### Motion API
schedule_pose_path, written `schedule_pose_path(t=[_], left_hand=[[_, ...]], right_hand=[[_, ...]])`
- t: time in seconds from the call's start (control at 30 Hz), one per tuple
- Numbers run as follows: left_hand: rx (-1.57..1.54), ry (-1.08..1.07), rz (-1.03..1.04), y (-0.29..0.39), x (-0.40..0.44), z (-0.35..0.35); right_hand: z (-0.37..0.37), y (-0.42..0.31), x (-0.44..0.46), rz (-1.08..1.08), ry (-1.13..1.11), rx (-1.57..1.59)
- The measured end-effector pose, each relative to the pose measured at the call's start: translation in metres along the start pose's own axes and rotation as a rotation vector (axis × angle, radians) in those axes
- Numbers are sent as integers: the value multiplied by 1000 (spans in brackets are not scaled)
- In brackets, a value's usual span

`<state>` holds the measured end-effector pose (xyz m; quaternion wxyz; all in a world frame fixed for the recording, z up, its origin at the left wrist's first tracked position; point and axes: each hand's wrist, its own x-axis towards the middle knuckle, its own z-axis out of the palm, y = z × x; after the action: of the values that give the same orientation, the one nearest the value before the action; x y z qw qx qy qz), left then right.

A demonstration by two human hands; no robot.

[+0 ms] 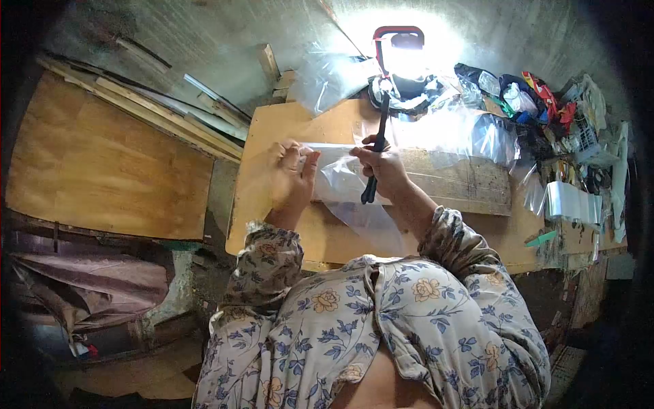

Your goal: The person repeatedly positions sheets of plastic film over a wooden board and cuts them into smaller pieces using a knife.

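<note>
My left hand (293,167), slightly blurred, has its fingers closed on the left end of the upper edge of a clear plastic sheet (347,180). The sheet hangs down over the table's front part. My right hand (385,169) is wrapped round a long thin black tool (382,126), whose exact kind I cannot make out. Its thumb and forefinger also pinch the right end of the sheet's upper edge. The tool stands nearly upright in the view, its thicker end below the hand. Under the right forearm lies a worn wooden board (470,184).
A bright lamp with a red and black frame (398,31) shines at the back. Clear plastic film (470,136) lies behind the board. Bags and cloths (521,92) are heaped at back right. A stack of clear bags (573,203) and a green-handled tool (541,239) lie at right.
</note>
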<state>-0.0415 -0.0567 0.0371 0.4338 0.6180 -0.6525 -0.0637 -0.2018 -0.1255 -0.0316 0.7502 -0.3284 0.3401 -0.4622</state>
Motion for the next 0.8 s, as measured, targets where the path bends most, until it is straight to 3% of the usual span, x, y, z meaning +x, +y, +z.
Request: schedule_pose_path(t=[0.07,0.13,0.17,0.23,0.43,0.6,0.7,0.77,0.8], left_hand=[[26,65,111,-6,9,1],[177,78,411,-19,23,1],[174,76,415,-23,24,3],[-8,-130,169,-21,27,4],[-30,-26,366,3,26,17],[-151,-2,214,-9,21,25],[-124,-120,97,-19,22,22],[-288,-188,-16,-39,21,32],[-249,-225,55,-42,21,31]], right_hand=[[0,0,-6,27,-59,137],[2,-3,-11,30,-43,176],[2,-3,-12,38,-34,211],[2,-9,-6,31,2,235],[6,-23,1,-47,84,323],[6,-18,0,-77,157,288],[-1,-13,-5,-39,154,178],[-14,-4,-7,-56,193,84],[-19,0,-10,-78,222,-7]])
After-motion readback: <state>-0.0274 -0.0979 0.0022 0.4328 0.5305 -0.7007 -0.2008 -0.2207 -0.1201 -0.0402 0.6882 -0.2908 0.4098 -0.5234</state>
